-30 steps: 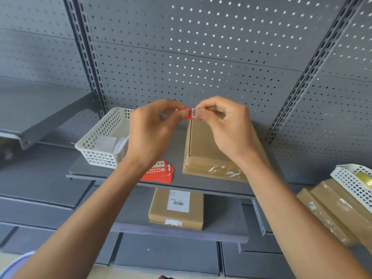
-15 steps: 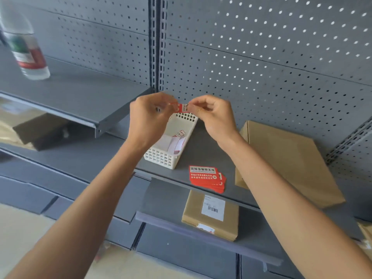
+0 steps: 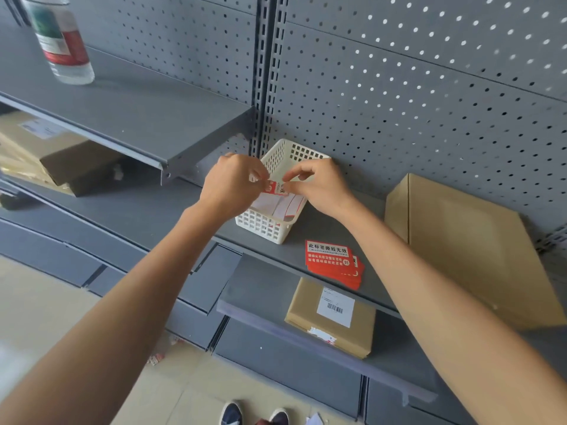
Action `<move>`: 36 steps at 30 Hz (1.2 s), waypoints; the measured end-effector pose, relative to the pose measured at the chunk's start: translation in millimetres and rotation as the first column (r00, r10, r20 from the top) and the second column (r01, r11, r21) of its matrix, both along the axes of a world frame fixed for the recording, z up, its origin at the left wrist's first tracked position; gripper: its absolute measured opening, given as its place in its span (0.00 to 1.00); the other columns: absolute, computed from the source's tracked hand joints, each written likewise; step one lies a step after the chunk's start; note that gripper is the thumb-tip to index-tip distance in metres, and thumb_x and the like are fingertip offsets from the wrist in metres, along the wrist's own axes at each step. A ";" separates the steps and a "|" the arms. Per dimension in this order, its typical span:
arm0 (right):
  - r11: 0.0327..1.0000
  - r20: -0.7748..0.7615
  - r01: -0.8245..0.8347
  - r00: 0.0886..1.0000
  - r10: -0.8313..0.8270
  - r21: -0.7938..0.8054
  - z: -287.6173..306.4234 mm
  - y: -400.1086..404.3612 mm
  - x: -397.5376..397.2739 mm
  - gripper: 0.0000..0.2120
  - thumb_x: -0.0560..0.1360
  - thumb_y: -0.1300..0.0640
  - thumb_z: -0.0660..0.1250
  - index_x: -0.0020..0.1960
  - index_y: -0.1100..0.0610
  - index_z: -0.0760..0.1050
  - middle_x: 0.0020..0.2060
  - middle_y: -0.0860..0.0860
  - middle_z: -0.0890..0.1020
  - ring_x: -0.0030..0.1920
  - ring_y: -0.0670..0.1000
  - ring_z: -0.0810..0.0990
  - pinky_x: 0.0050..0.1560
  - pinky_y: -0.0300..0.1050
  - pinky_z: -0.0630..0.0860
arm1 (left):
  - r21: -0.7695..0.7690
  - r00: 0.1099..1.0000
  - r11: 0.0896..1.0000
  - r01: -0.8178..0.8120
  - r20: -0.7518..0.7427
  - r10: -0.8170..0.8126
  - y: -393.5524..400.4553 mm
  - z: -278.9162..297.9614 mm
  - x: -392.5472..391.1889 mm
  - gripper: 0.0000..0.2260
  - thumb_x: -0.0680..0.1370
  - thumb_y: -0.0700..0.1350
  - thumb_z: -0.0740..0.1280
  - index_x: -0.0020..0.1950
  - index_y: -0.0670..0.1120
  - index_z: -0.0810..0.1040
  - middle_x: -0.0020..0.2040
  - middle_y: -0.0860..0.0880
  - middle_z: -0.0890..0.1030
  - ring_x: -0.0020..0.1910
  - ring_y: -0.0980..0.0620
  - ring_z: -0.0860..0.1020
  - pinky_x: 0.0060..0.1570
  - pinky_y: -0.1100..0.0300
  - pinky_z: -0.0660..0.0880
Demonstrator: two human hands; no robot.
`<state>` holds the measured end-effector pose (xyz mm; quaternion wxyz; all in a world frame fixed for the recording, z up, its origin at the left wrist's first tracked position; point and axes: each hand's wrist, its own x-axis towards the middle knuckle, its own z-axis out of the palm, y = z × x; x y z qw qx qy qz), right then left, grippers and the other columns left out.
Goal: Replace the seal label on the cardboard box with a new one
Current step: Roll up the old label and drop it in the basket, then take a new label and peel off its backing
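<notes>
I see the left hand (image 3: 228, 187) and right hand (image 3: 319, 187) pinching a red label (image 3: 274, 188) between them, a basket (image 3: 270, 223) just below.

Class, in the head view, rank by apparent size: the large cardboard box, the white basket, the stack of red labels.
1. Large cardboard box
2. White basket
3. Stack of red labels

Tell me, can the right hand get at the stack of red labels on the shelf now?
Probably yes, once freed. The stack lies open on the shelf, just below the right hand, nothing over it; but both hands now pinch a small red label above the basket.
</notes>
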<state>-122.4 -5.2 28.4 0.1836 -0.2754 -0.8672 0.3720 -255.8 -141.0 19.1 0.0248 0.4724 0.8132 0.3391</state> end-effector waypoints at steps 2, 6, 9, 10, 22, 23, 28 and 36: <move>1.000 0.009 -0.009 1.000 0.009 0.002 -1.9 1.3 0.5 0.10 0.70 0.62 0.77 0.41 0.47 0.82 0.39 0.36 0.80 0.42 0.38 0.74 0.40 0.25 0.67 | -0.024 1.000 1.000 0.003 -0.016 -0.004 0.7 -3.2 -1.0 0.09 0.74 0.43 0.76 0.54 0.50 0.85 0.50 0.52 0.86 0.53 0.48 0.79 0.51 0.47 0.80; 1.000 -0.002 -0.001 1.000 0.001 0.020 -1.6 3.4 2.5 0.09 0.71 0.61 0.77 0.43 0.48 0.83 0.41 0.38 0.82 0.43 0.37 0.75 0.40 0.24 0.66 | -0.018 0.999 1.000 -0.005 -0.046 0.004 2.1 -4.5 -1.0 0.10 0.75 0.43 0.75 0.55 0.50 0.85 0.53 0.50 0.85 0.55 0.47 0.77 0.51 0.46 0.79; 0.997 -0.023 0.019 1.000 -0.017 0.075 -2.2 4.0 8.7 0.09 0.72 0.62 0.76 0.49 0.51 0.83 0.45 0.42 0.83 0.45 0.39 0.76 0.41 0.24 0.68 | 0.015 0.997 1.000 0.002 -0.073 -0.001 2.0 -2.2 2.1 0.08 0.76 0.45 0.75 0.55 0.51 0.85 0.54 0.50 0.85 0.55 0.47 0.77 0.52 0.46 0.78; 0.996 -0.038 0.024 0.999 -0.021 0.083 -3.0 4.2 11.5 0.11 0.72 0.62 0.76 0.52 0.52 0.83 0.47 0.43 0.83 0.45 0.42 0.77 0.44 0.26 0.70 | 0.032 0.997 0.999 0.013 -0.079 -0.010 2.6 -1.4 3.8 0.08 0.76 0.46 0.74 0.55 0.51 0.85 0.54 0.49 0.85 0.55 0.47 0.77 0.53 0.46 0.78; 0.982 -0.039 0.140 0.990 -0.136 0.127 -2.0 -15.2 93.7 0.12 0.76 0.58 0.73 0.59 0.53 0.80 0.51 0.46 0.84 0.48 0.45 0.80 0.48 0.33 0.75 | 0.261 0.926 0.912 0.317 -0.291 -0.239 9.2 -0.2 63.6 0.08 0.76 0.44 0.70 0.53 0.46 0.85 0.47 0.48 0.84 0.48 0.42 0.78 0.47 0.45 0.77; 0.979 -0.032 0.150 0.989 -0.147 0.139 -3.1 -17.0 100.8 0.11 0.76 0.58 0.73 0.58 0.52 0.80 0.51 0.46 0.84 0.48 0.45 0.80 0.49 0.34 0.75 | 0.279 0.918 0.899 0.337 -0.311 -0.248 8.9 -2.7 69.2 0.08 0.76 0.44 0.70 0.52 0.45 0.85 0.46 0.48 0.84 0.47 0.42 0.78 0.46 0.44 0.76; 0.950 -0.031 0.246 0.969 -0.245 0.191 -2.0 -23.6 134.3 0.10 0.77 0.57 0.72 0.58 0.51 0.82 0.51 0.43 0.85 0.38 0.44 0.80 0.44 0.36 0.74 | 0.321 0.876 0.839 0.439 -0.362 -0.320 2.2 -14.1 94.8 0.06 0.77 0.41 0.70 0.52 0.45 0.86 0.46 0.49 0.84 0.46 0.42 0.78 0.44 0.44 0.75; 0.967 0.311 0.123 0.931 -0.190 0.223 -43.5 -49.4 155.9 0.16 0.78 0.54 0.70 0.66 0.48 0.80 0.67 0.46 0.80 0.63 0.54 0.80 0.62 0.49 0.76 | 0.094 0.870 0.882 0.463 -0.236 -0.432 -10.6 -54.1 125.7 0.08 0.77 0.42 0.66 0.52 0.46 0.84 0.46 0.47 0.82 0.42 0.42 0.80 0.33 0.50 0.76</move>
